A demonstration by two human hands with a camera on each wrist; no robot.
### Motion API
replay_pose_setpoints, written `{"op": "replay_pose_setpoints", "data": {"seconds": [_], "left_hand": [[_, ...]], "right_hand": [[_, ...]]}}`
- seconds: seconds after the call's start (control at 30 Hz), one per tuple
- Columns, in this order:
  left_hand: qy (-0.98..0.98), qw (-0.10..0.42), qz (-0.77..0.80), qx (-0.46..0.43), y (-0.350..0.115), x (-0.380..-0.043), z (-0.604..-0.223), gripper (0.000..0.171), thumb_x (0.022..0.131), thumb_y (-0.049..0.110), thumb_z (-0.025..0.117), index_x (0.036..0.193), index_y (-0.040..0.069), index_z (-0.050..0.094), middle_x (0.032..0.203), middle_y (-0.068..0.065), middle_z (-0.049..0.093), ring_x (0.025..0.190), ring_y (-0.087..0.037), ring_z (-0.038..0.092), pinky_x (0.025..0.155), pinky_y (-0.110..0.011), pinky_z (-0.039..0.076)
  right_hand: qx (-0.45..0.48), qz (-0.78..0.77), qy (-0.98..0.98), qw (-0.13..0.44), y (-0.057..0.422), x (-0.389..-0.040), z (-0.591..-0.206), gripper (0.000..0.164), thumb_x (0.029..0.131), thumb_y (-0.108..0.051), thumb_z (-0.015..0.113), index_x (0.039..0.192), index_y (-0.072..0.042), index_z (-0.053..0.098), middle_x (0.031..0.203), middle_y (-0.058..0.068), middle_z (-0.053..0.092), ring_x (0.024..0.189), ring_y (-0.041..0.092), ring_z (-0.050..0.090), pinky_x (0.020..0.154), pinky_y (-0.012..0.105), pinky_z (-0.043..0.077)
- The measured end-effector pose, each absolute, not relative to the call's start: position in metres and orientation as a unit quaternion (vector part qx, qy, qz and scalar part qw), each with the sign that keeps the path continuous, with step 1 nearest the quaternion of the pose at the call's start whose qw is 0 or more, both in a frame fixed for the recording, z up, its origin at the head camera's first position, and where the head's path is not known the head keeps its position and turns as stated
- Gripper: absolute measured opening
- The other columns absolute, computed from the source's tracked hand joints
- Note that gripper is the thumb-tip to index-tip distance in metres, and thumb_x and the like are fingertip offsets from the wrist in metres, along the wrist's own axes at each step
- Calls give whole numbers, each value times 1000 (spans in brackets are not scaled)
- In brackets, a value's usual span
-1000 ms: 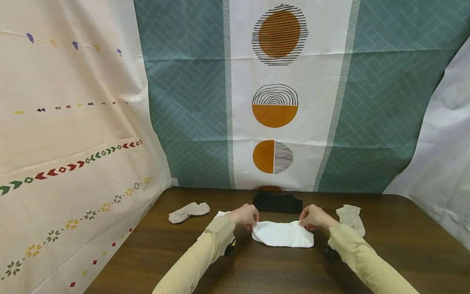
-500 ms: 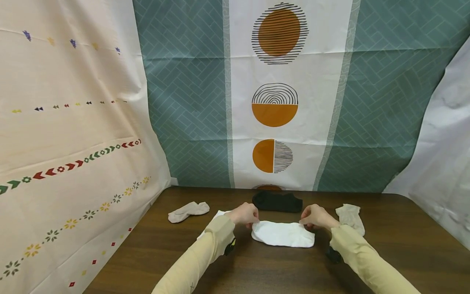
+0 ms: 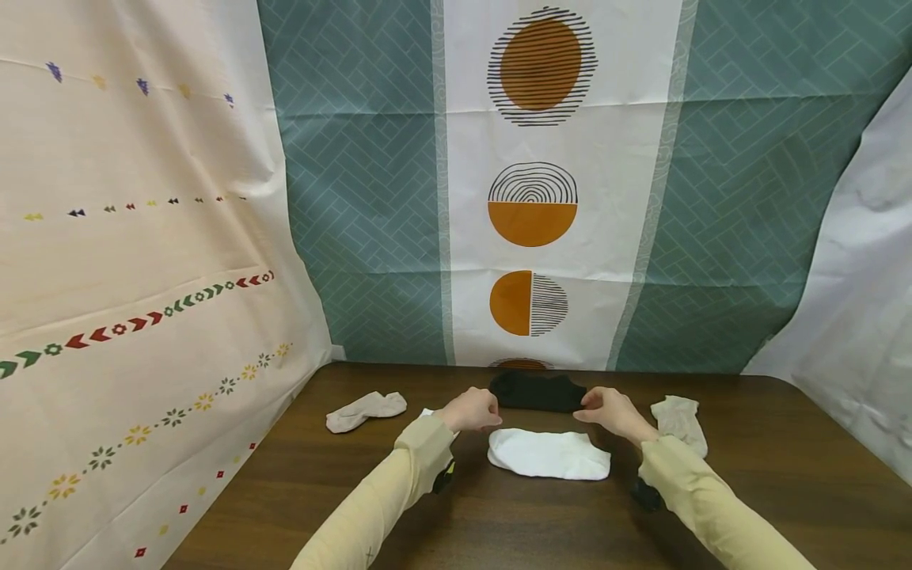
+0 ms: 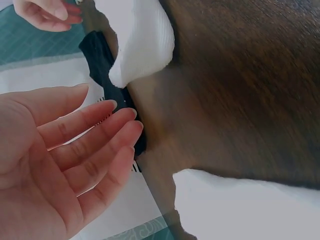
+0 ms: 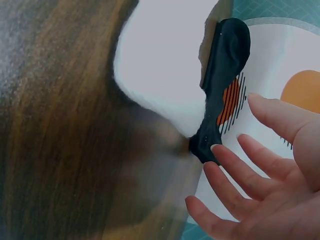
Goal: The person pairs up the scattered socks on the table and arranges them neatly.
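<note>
"Fingers of the left hand (image 3: pixel 470 409) first: what are you noting?"

"Bending softly, thumb lying apart, palm showing in the left wrist view. They are gripping nothing."

"And the right hand (image 3: pixel 609 412)?"

"Fingers spreading loosely, thumb standing well off, likewise gripping nothing. They are overlapping one end of a near-black, low-cut fabric sock (image 3: pixel 537 392); whether they are touching it, I cannot tell."

"Arms?"

"Two, angling inward from the near side, wearing a pale yellow cloth left sleeve (image 3: pixel 363 507) and a matching right sleeve (image 3: pixel 720 507). One black device is showing below each wrist."

"Where is the work lying?"

"One short, flat white knit sock (image 3: pixel 549 454) is resting crosswise on the brown wood-grain table (image 3: pixel 499 530), between the two wrists and slightly nearer than the hands."

"Counting cloth pieces?"

"Five. One white sock in the middle; one near-black sock lying behind it, towards the back edge; two beige ones, a crinkled beige sock (image 3: pixel 366 412) lying far left and a ribbed beige sock (image 3: pixel 680 423) lying just beyond the right wrist. Another white cloth piece (image 4: pixel 250 215) is sitting left, mostly hiding behind the left hand in the head view."
</note>
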State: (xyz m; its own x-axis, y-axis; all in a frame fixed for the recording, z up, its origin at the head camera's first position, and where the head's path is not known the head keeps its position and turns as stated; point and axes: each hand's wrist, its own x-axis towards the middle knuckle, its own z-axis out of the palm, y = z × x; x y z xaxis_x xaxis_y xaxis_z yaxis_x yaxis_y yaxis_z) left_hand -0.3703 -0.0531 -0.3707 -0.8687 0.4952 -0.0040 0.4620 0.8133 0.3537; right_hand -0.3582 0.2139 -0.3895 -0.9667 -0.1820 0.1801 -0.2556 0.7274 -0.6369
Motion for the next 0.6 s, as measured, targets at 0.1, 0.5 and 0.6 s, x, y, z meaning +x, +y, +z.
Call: {"op": "replay_pose_setpoints", "data": {"seconds": [0.1, 0.5, 0.6], "left_hand": [[951, 40, 170, 254, -56, -371, -371, 11, 84, 14, 63, 76, 7, 64, 61, 0, 57, 50, -8, 49, 50, -22, 40], [950, 37, 187, 246, -80, -370, -358, 10, 85, 13, 62, 77, 7, 63, 65, -3, 57, 53, -10, 50, 50, -25, 41], [949, 43, 193, 246, -85, -370, -355, 10, 85, 12, 61, 77, 6, 62, 67, -8, 59, 52, -11, 51, 50, -24, 42]], "right_hand": [[114, 352, -927, 57, 212, -359, -389, 36, 76, -20, 73, 96, 6, 57, 87, 10, 60, 83, 29, 55, 71, 43, 43], [110, 342, -932, 43, 211, -362, -391, 43, 77, -27, 72, 101, 6, 56, 92, 12, 58, 85, 31, 54, 71, 44, 43], [109, 345, -931, 42, 210, -362, -390, 42, 77, -27, 72, 101, 5, 56, 91, 11, 58, 84, 30, 54, 70, 43, 43]]}}
